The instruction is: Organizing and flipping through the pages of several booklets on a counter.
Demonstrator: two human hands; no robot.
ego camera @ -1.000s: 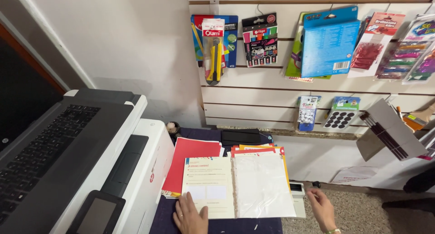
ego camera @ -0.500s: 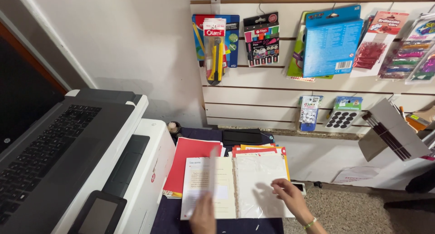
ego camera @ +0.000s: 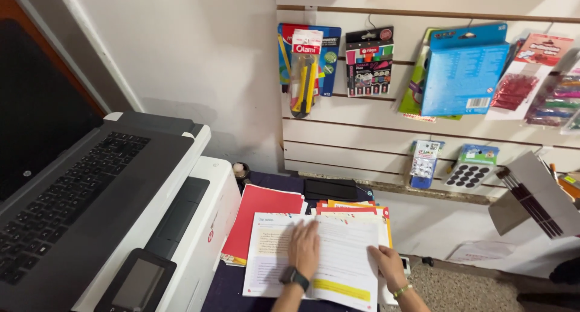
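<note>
Left hand: the left hand (ego camera: 304, 248), a dark watch at its wrist, lies flat and open-palmed on the open booklet (ego camera: 314, 260), near the central fold; it presses, grasping nothing.
Right hand: the right hand (ego camera: 388, 266) rests at the booklet's 3 o'clock edge, fingers on the right-hand page; whether it pinches a leaf cannot be told.
Booklet: open on a dark tabletop (ego camera: 229, 288), at 6 o'clock in the view, overlying a red folder (ego camera: 260, 218) and orange-edged papers (ego camera: 356, 209).
Progress: judged from the layout, the booklet is already spread and held flat; the printer (ego camera: 193, 227) at 9 o'clock has a closed laptop-bearing lid, so nothing is yet placed there.
Surroundings: a slat wall of hanging stationery packs (ego camera: 462, 67) at 1 o'clock.
Obscured: forearms are cut off below; page text is unreadable; the booklet's lower edge is partly hidden.
</note>
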